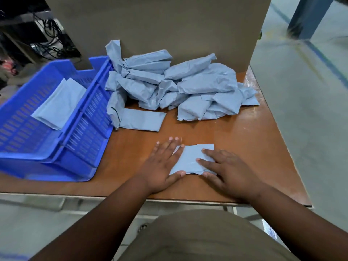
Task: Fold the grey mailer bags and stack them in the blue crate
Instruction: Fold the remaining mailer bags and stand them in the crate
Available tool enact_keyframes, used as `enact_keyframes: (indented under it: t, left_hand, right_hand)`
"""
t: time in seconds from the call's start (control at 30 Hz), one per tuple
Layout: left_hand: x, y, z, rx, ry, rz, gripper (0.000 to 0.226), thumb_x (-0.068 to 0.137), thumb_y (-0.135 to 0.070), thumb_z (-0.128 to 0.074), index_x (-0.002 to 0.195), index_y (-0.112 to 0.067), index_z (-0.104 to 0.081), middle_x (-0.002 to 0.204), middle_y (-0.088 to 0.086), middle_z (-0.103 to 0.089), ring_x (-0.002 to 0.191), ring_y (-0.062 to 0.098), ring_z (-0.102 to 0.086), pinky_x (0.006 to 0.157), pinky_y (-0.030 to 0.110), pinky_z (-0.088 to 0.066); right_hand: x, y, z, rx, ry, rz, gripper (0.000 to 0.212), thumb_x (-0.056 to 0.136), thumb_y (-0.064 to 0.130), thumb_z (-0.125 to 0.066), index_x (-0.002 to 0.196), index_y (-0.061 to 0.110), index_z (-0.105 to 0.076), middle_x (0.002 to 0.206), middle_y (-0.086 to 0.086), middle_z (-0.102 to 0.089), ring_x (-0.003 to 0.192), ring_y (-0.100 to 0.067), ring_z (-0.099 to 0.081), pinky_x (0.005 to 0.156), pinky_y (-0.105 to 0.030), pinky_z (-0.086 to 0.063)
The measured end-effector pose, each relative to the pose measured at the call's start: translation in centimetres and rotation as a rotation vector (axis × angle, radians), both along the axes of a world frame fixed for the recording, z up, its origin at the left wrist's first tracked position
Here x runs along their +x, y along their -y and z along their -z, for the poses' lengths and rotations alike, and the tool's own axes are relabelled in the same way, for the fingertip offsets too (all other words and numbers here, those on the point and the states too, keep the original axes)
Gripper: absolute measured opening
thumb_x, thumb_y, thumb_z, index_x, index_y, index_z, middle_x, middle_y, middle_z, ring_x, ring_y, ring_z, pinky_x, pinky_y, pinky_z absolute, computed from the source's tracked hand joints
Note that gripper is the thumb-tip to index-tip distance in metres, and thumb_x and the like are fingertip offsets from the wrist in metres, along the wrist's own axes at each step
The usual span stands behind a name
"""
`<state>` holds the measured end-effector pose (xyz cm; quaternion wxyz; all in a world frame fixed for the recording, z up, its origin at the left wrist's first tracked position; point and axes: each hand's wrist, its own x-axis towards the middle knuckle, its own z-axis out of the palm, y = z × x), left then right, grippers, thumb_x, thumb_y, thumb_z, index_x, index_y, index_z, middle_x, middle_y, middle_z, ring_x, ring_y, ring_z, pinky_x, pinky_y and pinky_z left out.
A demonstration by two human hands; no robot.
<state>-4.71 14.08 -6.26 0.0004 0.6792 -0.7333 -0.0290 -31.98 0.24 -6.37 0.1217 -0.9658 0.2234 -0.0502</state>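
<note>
A folded grey-blue mailer bag [190, 160] lies flat near the table's front edge. My left hand [162, 166] presses its left side with straight fingers, thumb on the near edge. My right hand [226, 170] lies flat on its right side, fingers stretched across the fold. A heap of crumpled, rolled mailer bags [180, 85] fills the back of the table. One flattened bag [141, 119] lies in front of the heap. The blue crate [82, 147] stands at the left, tilted, with folded bags [58, 104] inside.
A brown cardboard wall [160, 25] stands behind the heap. The wooden table [235, 132] ends at the right, with grey floor beyond. Dark cables and shelving sit at the far left behind the crate.
</note>
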Motion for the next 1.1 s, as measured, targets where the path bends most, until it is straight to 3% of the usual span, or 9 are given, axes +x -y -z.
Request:
enact_keyframes:
  t: [0.17, 0.27, 0.4, 0.47, 0.53, 0.7, 0.93, 1.1]
  left_hand:
    - [-0.4, -1.3, -0.1, -0.145, -0.159, -0.219, 0.072, 0.110, -0.058, -0.025, 0.171, -0.022, -0.011, 0.179, -0.001, 0.004, 0.164, 0.016, 0.008, 0.132, 0.055, -0.010]
    - [0.8, -1.2, -0.4, -0.196, -0.230, -0.261, 0.068, 0.109, -0.048, -0.029, 0.169, -0.017, -0.019, 0.179, 0.000, -0.002, 0.165, 0.017, 0.001, 0.132, 0.054, -0.014]
    - [1.4, -0.3, 0.1, -0.129, -0.176, -0.242, 0.070, 0.107, -0.045, -0.025, 0.169, -0.013, -0.018, 0.179, 0.002, 0.002, 0.165, 0.018, 0.005, 0.132, 0.051, -0.013]
    - [0.9, 0.4, 0.6, -0.106, -0.157, -0.255, 0.068, 0.109, -0.045, -0.022, 0.169, -0.015, -0.019, 0.179, 0.002, 0.000, 0.165, 0.018, 0.004, 0.132, 0.051, -0.014]
    - [0.3, 0.9, 1.3, -0.078, -0.143, -0.280, 0.066, 0.110, -0.045, -0.017, 0.170, -0.019, -0.016, 0.179, -0.001, -0.002, 0.165, 0.018, 0.003, 0.132, 0.051, -0.015]
    - [-0.2, 0.7, 2.4, -0.068, -0.133, -0.363, 0.065, 0.110, -0.046, -0.016, 0.170, -0.023, -0.011, 0.179, 0.001, -0.001, 0.165, 0.018, 0.000, 0.133, 0.049, -0.008]
    - [-0.1, 0.6, 2.7, -0.038, -0.125, -0.369, 0.065, 0.109, -0.046, -0.017, 0.170, -0.025, -0.014, 0.179, 0.001, -0.005, 0.165, 0.018, 0.001, 0.133, 0.048, -0.006]
    - [-0.5, 0.5, 2.2, 0.005, -0.114, -0.370, 0.069, 0.105, -0.046, -0.010, 0.170, -0.023, -0.013, 0.179, 0.001, -0.005, 0.164, 0.017, 0.002, 0.133, 0.049, -0.008]
  right_hand:
    - [1.1, -0.2, -0.9, -0.007, 0.156, 0.060, 0.061, 0.107, 0.059, -0.046, 0.161, 0.029, -0.044, 0.169, 0.001, -0.037, 0.155, -0.024, -0.034, 0.121, -0.050, -0.037]
    - [4.4, -0.8, -2.8, -0.054, 0.219, 0.077, 0.057, 0.108, 0.052, -0.043, 0.157, 0.023, -0.049, 0.170, -0.004, -0.035, 0.159, -0.025, -0.026, 0.128, -0.052, -0.027]
    - [9.9, -1.5, -3.4, -0.079, -0.017, 0.159, 0.069, 0.109, 0.050, -0.031, 0.169, 0.019, -0.016, 0.178, -0.008, -0.004, 0.164, -0.030, 0.001, 0.130, -0.061, -0.010]
    - [11.7, -1.8, -2.0, -0.054, -0.144, 0.179, 0.069, 0.110, 0.051, -0.027, 0.169, 0.019, -0.009, 0.178, -0.008, 0.006, 0.163, -0.031, 0.011, 0.129, -0.063, 0.002]
    - [12.4, -2.0, -0.6, -0.028, -0.162, 0.175, 0.066, 0.110, 0.050, -0.021, 0.169, 0.020, -0.016, 0.178, -0.007, 0.000, 0.164, -0.030, 0.007, 0.128, -0.063, 0.003]
    - [12.2, -2.1, 0.7, -0.078, -0.136, 0.164, 0.071, 0.105, 0.052, -0.014, 0.167, 0.021, -0.025, 0.176, -0.006, -0.017, 0.163, -0.029, -0.014, 0.128, -0.064, -0.010]
    - [12.6, -2.4, 0.8, -0.112, -0.165, 0.165, 0.068, 0.106, 0.051, -0.018, 0.166, 0.022, -0.030, 0.176, -0.007, -0.018, 0.162, -0.030, -0.016, 0.127, -0.064, -0.010]
    - [12.6, -2.6, 0.5, -0.059, -0.205, 0.169, 0.072, 0.103, 0.053, -0.009, 0.169, 0.025, -0.019, 0.178, -0.004, -0.008, 0.163, -0.029, -0.006, 0.126, -0.067, 0.004]
